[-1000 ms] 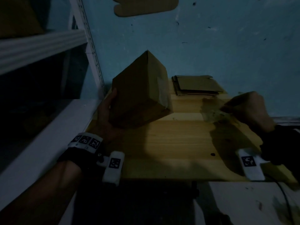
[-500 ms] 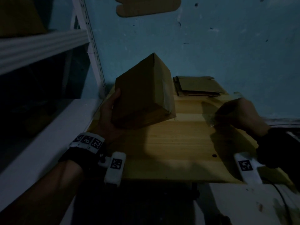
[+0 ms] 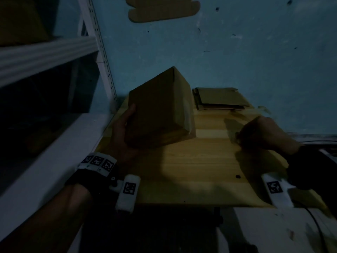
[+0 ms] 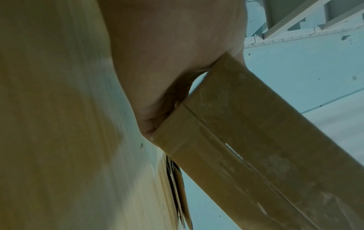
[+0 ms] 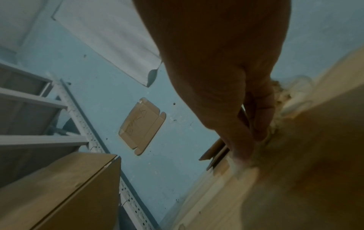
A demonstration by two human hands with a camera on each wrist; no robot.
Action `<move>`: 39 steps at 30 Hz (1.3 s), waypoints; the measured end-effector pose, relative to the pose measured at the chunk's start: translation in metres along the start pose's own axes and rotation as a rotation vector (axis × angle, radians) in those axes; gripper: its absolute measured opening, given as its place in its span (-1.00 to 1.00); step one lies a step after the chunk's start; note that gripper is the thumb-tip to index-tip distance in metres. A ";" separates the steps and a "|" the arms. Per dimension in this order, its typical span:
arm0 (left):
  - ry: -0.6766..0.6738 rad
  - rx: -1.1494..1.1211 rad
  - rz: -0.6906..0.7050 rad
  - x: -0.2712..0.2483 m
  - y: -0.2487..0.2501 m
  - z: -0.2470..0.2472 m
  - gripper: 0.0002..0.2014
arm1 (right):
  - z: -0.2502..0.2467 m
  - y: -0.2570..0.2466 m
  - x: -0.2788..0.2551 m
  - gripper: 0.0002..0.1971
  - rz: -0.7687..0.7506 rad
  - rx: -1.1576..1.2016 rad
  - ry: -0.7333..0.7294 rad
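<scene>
One cardboard box (image 3: 160, 110) is held in the left grip (image 3: 122, 136) (thumb on its side), tilted above the bench (image 3: 200, 161), with its long axis rising away from that grip. The right grip's (image 3: 262, 134) state cannot be told.

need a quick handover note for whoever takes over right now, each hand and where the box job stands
The left hand grips the cardboard box at its near left corner, tilted over the left of the wooden table.
The right hand is down at the table's right side, fingers bunched; too dim to tell if it holds anything.
Flattened cardboard lies stacked at the table's back edge.
Done: box folded up.
Left: probably sealing; its flap seam shows a gap.
</scene>
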State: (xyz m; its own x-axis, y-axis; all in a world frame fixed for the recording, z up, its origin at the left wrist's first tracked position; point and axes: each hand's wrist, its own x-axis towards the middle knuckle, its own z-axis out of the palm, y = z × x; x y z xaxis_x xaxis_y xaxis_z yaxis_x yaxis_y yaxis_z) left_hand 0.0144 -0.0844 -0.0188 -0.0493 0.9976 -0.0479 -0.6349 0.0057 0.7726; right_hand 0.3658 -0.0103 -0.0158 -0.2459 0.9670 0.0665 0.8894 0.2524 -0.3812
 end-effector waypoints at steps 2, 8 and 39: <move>-0.008 -0.004 0.001 0.001 -0.001 -0.001 -0.56 | 0.001 0.003 0.001 -0.82 0.009 0.016 0.038; 0.002 -0.002 0.007 0.002 -0.002 -0.003 -0.59 | 0.002 0.007 0.005 -0.81 -0.013 -0.023 0.064; 0.007 0.014 -0.025 0.001 -0.001 -0.003 -0.41 | 0.004 0.013 0.009 -0.72 -0.032 -0.024 0.093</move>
State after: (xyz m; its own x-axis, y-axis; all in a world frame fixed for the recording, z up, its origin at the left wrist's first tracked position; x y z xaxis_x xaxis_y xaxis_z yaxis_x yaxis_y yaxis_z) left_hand 0.0126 -0.0834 -0.0215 -0.0387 0.9967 -0.0714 -0.6255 0.0315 0.7796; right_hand 0.3737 0.0016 -0.0240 -0.2384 0.9571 0.1645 0.8907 0.2830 -0.3557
